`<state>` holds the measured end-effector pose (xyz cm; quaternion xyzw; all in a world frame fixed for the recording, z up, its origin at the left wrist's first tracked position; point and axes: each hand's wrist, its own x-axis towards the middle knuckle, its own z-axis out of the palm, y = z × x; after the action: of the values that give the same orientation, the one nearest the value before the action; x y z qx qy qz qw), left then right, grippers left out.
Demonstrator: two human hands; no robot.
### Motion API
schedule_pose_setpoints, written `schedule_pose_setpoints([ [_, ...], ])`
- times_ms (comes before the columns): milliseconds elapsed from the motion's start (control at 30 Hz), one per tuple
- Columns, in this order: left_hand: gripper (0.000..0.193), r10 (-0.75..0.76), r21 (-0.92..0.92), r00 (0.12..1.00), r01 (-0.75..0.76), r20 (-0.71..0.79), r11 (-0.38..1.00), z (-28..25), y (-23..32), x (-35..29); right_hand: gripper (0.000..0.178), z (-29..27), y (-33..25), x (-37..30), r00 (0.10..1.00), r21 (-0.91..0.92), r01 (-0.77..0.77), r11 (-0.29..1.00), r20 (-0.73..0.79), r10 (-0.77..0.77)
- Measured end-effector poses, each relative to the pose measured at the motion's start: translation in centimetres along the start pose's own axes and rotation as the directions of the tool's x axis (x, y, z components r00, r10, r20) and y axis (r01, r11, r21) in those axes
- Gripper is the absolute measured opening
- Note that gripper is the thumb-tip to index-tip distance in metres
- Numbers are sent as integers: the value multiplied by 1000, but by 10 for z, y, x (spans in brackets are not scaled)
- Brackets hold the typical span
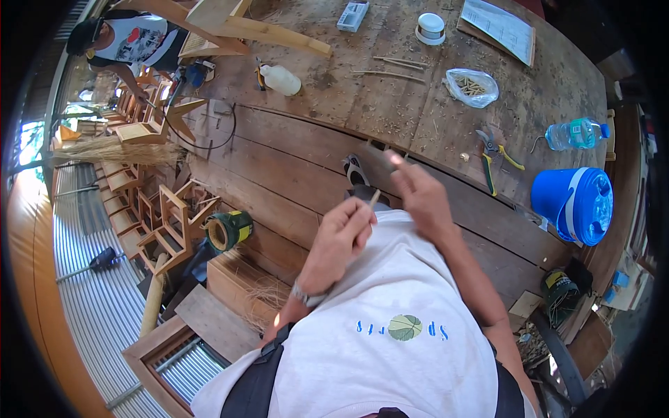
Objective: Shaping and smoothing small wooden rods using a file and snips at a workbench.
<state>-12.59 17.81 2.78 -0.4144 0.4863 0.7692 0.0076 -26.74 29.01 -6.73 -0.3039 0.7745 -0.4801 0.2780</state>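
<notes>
My left hand (340, 240) is closed, a short, thin tan stick (375, 198) poking up from between thumb and forefinger. Just to its right, in front of my shirt, is my right hand (422, 200). Motion smears its fingers, and whether it holds anything cannot be made out. On the wooden table (390, 108) beyond lie yellow-handled pruning shears (492, 155), opened into a V. A clear plastic bag (472, 88) of short tan pieces lies behind them. To the bag's left are several thin loose sticks (398, 67) among scattered shavings.
A blue bucket (554, 202) and a water bottle (577, 134) are at the right. The table also bears a clipboard (498, 29), a white tub (431, 28) and a whitish bottle (282, 80). Chair frames (167, 230) crowd the left; another person (136, 42) works at far left.
</notes>
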Motion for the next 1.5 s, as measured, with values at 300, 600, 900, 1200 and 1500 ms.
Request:
schedule_pose_setpoints([
  [300,27,-4,-78,999,1,-37,997,-5,-2,18,50,2,-21,-6,970,40,217,975,101,-220],
  [600,27,-64,-61,998,62,-25,996,1,9,13,44,-8,-13,0,988,-2,153,988,36,-153],
  [900,29,-39,-102,999,41,23,994,0,7,26,53,-5,-18,-2,961,26,251,968,110,-253],
  [1200,28,-101,-126,992,109,69,986,0,17,15,45,-12,4,9,992,5,129,992,14,-129],
  [1500,28,-110,-178,992,120,61,977,-2,8,28,50,-11,-19,1,956,55,273,960,91,-278],
])
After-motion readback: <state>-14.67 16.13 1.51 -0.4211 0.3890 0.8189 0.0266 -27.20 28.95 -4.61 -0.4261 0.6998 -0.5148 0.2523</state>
